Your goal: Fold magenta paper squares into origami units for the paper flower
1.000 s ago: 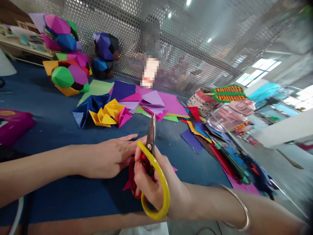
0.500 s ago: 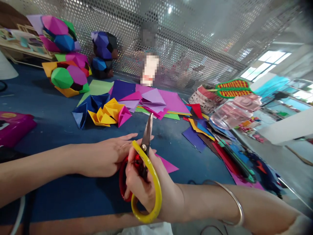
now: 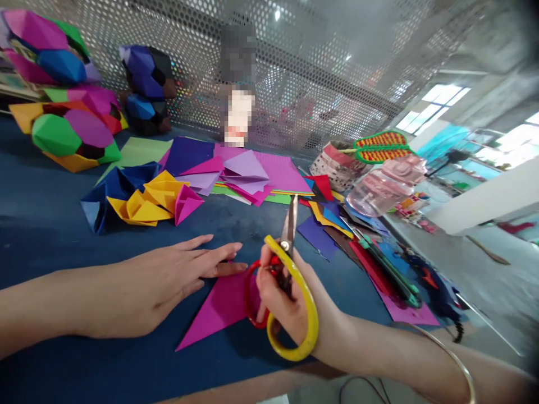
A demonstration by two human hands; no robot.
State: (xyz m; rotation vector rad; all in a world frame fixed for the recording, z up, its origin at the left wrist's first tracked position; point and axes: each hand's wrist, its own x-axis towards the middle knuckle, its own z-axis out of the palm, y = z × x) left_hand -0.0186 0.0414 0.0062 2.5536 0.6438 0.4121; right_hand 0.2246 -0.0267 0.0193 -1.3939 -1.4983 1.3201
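Flat on the blue table, a folded magenta paper lies between my hands, one pointed corner toward the front edge. My left hand has its fingers spread, the fingertips resting on the paper's upper edge. My right hand is wrapped round scissors with a yellow and a red handle; their blades are together and point away from me. The red handle overlaps the paper's right part. Beyond my left hand sit folded yellow units, a magenta unit and blue units.
Stacked coloured paper lies at the back. Faceted paper balls stand at the back left. To the right are a pink bottle, a fabric basket, paper scraps and a green cutter. A perforated metal screen rises behind.
My hands have moved apart, my left hand toward the left and my right hand with the scissors toward the right. More of the magenta paper shows. The camera view has shifted.
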